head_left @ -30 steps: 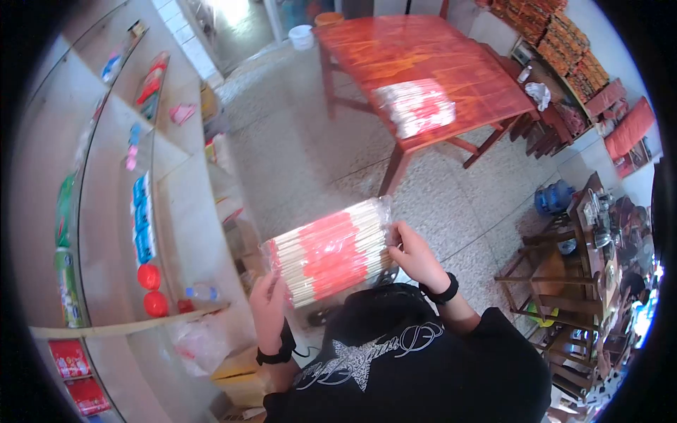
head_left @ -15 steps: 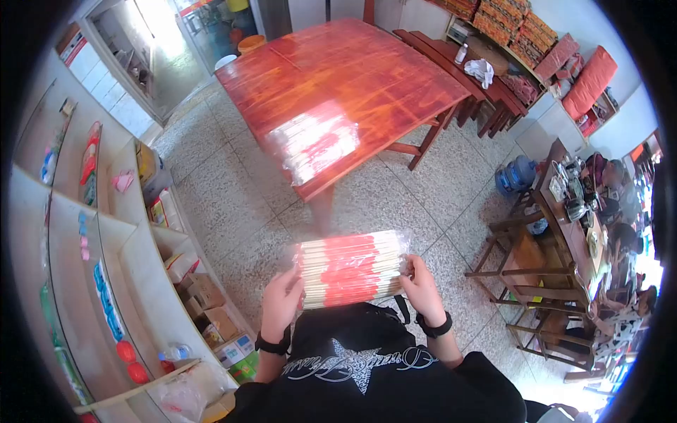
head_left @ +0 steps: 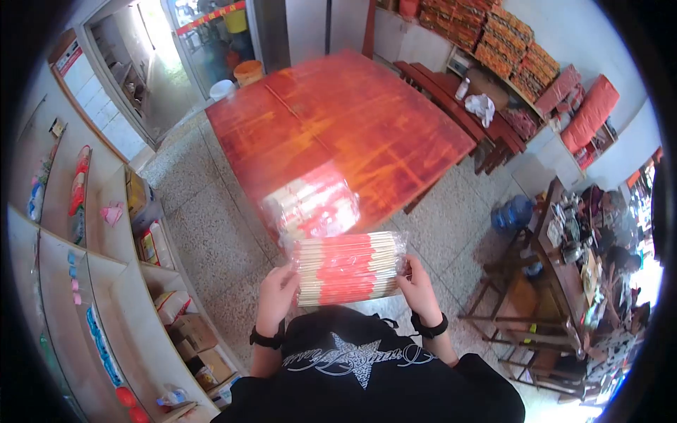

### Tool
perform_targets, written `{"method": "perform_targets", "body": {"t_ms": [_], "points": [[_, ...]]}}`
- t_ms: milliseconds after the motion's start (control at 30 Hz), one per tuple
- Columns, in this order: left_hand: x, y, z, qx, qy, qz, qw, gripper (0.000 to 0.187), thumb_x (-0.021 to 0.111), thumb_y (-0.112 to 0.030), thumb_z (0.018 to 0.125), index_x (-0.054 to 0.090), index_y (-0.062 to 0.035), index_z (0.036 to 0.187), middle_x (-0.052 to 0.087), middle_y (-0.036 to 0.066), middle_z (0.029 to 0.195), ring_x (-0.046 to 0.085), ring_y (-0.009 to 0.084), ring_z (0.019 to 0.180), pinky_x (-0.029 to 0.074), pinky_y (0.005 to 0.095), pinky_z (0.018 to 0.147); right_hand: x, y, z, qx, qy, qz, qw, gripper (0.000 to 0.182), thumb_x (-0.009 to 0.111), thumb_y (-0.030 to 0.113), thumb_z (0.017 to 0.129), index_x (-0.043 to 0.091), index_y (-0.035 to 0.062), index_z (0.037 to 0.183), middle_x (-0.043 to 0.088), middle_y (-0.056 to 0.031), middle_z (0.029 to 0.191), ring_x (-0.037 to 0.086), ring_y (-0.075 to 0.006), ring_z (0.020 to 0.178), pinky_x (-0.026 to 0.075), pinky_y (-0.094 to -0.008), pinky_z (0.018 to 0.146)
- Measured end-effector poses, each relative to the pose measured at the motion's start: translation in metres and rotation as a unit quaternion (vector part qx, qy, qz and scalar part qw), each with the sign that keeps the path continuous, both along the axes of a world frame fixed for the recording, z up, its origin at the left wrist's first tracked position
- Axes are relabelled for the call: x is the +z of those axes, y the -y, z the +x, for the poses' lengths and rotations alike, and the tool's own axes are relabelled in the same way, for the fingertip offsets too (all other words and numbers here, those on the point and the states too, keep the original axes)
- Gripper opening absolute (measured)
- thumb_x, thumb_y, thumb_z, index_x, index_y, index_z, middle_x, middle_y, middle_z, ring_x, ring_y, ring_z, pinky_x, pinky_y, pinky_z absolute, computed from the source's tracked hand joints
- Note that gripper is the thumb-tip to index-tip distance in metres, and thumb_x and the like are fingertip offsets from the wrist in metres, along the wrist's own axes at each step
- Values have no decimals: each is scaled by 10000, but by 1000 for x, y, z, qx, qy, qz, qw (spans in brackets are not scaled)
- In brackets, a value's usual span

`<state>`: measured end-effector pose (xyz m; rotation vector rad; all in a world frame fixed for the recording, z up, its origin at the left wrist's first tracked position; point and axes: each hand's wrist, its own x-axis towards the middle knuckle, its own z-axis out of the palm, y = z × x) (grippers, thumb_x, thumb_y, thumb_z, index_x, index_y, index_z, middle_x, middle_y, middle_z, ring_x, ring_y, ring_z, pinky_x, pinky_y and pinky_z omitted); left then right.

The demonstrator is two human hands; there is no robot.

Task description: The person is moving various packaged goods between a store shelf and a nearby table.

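Held level in front of my black shirt is a clear plastic pack of chopsticks (head_left: 349,266), pale at both ends with red across the middle. My left hand (head_left: 280,287) grips its left edge, fingers partly behind the wrap. On the right edge, my right hand (head_left: 419,285) pinches the plastic between thumb and fingers. A similar plastic-wrapped bundle (head_left: 310,201), pale and red, lies on the near left corner of the red wooden table (head_left: 352,120), just beyond the held pack.
White shelves (head_left: 116,296) with small goods run along the left. To the right stand a cluttered wooden table (head_left: 557,240) and a blue water jug (head_left: 513,211). Dark benches (head_left: 437,88) sit behind the red table, and a doorway (head_left: 151,77) opens at the back left.
The red table now appears closer, its near edge just beyond the held pack. Both hands keep the same grip on the pack.
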<state>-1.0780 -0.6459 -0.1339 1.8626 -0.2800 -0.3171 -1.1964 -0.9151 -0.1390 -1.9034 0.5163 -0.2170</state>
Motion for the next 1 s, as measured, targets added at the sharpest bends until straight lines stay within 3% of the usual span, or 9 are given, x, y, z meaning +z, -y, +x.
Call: {"method": "perform_targets", "body": {"t_ms": [200, 300, 400, 467, 500, 600, 733, 867, 1000], "points": [[5, 12, 69, 74, 83, 35, 993, 260, 607, -88, 800, 592, 11, 1040, 531, 74, 775, 562, 144, 697, 442, 274, 621, 17, 11, 112, 30, 82, 26, 996, 440, 599, 62, 724, 476, -22, 1137, 566, -116, 900, 547, -202, 834, 438, -312, 734], [0, 17, 84, 123, 56, -43, 990, 315, 624, -91, 774, 565, 20, 1063, 540, 85, 857, 566, 190, 760, 444, 289, 669, -1, 15, 161, 58, 120, 40, 990, 409, 609, 23, 769, 446, -50, 1137, 566, -68, 950, 532, -115, 871, 438, -267, 733], [-50, 30, 95, 231, 34, -26, 972, 318, 621, -98, 766, 570, 14, 1060, 545, 100, 867, 572, 227, 780, 454, 311, 706, -47, 23, 202, 101, 88, 29, 991, 477, 667, 124, 729, 467, -38, 1131, 543, -149, 984, 547, -234, 877, 440, -327, 771], [-113, 31, 105, 262, 15, -32, 964, 339, 621, -111, 763, 566, 3, 1077, 551, 123, 889, 570, 249, 820, 451, 325, 736, -78, 26, 225, 179, -6, -170, 969, 548, 682, 166, 730, 420, -53, 1158, 526, -208, 1024, 542, -316, 923, 438, -369, 801], [-142, 31, 108, 273, 2, -39, 961, 360, 621, -124, 759, 562, -8, 1094, 558, 146, 912, 567, 270, 860, 449, 338, 766, -109, 28, 237, 180, 91, -54, 978, 616, 689, 215, 725, 374, -60, 1176, 516, -254, 1031, 521, -387, 937, 429, -410, 811], [-115, 45, 103, 309, -37, -19, 950, 396, 623, -160, 757, 550, -29, 1124, 566, 188, 957, 550, 310, 950, 433, 372, 814, -105, 35, 251, 240, 52, -147, 958, 560, 686, 114, 730, 363, -47, 1158, 550, -219, 1038, 555, -324, 968, 446, -349, 809], [-102, 67, 96, 393, 7, 163, 905, 429, 628, -217, 764, 539, -45, 1147, 557, 188, 983, 536, 339, 946, 424, 406, 823, -95, 43, 258, 287, -40, -95, 952, 499, 677, 161, 766, 362, -27, 1104, 568, -172, 897, 566, -253, 746, 455, -346, 666], [-93, 90, 89, 479, 12, 247, 843, 542, 657, -207, 738, 469, -52, 1222, 541, 155, 1033, 522, 311, 973, 413, 389, 849, -106, 52, 260, 327, 79, -33, 941, 471, 663, 164, 788, 355, -24, 1090, 527, -115, 756, 550, -208, 678, 449, -312, 612], [-68, 117, 77, 561, 56, 352, 747, 613, 661, -196, 720, 419, -50, 1264, 508, 167, 1109, 471, 336, 1055, 367, 409, 912, -107, 73, 258, 370, 129, -47, 919, 462, 611, 103, 820, 348, -10, 1182, 488, -93, 974, 524, -185, 830, 447, -303, 711]]}}
